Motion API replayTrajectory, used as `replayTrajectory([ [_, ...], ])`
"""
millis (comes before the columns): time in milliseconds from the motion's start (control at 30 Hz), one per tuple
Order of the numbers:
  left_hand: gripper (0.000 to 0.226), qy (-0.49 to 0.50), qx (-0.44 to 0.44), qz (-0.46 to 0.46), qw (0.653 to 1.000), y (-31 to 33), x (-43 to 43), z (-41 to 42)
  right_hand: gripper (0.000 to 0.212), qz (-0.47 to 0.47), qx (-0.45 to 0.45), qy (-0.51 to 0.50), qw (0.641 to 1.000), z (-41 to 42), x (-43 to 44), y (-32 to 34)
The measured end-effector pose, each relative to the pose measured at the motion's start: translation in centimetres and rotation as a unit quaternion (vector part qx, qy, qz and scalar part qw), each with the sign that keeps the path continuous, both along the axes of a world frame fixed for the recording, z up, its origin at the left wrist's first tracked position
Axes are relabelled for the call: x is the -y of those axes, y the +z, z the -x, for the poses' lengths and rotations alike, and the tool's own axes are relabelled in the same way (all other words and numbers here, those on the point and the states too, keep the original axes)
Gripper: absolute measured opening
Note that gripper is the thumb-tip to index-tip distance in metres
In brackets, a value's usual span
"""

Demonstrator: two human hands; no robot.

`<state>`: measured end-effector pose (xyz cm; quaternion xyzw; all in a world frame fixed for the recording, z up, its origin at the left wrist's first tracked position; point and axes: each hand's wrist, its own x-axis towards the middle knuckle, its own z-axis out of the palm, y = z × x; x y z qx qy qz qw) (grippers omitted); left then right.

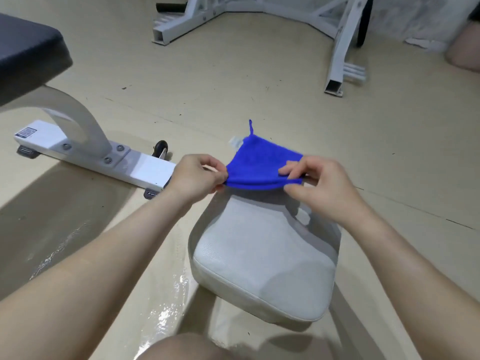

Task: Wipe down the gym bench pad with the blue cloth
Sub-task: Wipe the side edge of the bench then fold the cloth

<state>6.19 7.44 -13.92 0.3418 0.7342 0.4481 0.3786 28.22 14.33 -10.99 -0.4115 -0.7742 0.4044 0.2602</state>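
The blue cloth (pixel 262 165) is held up in the air, just over the far end of the gym bench pad (pixel 265 261). It is folded, and a small loop sticks up from its top corner. Its left edge is pinched by the left hand (pixel 194 178), between thumb and fingers. Its right edge is pinched the same way by the right hand (pixel 322 188). The cloth is stretched between the two hands, and its shadow is seen on the pad below. The pad is pale grey and lies low over the shiny tan floor (pixel 233 87). To the left, a second bench is seen, with a dark pad (pixel 28 53), a white base (pixel 85 154) and a small black wheel (pixel 160 149). Farther back, a white metal frame (pixel 335 48) stands on the floor.
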Motion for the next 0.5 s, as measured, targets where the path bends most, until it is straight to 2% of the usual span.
replayTrajectory([
  [67, 0.010, 0.003, -0.078, 0.041, 0.996, -1.5, 0.7, -0.4, 0.018, -0.013, 0.100, 0.042, 0.994, -0.7, 1.2, -2.5],
  [133, 0.015, 0.013, -0.113, 0.053, 0.992, -2.0, 1.4, -0.7, 0.015, -0.047, 0.152, 0.061, 0.985, -1.2, 2.0, -4.0],
  [267, 0.023, 0.023, -0.090, 0.068, 0.993, -2.7, 3.0, -0.8, 0.021, -0.114, 0.195, 0.082, 0.971, -1.7, 3.2, -4.5],
  [500, 0.013, 0.036, -0.099, 0.069, 0.992, -3.1, 5.4, -1.1, 0.025, -0.142, 0.247, 0.111, 0.952, -2.3, 4.7, -4.2],
])
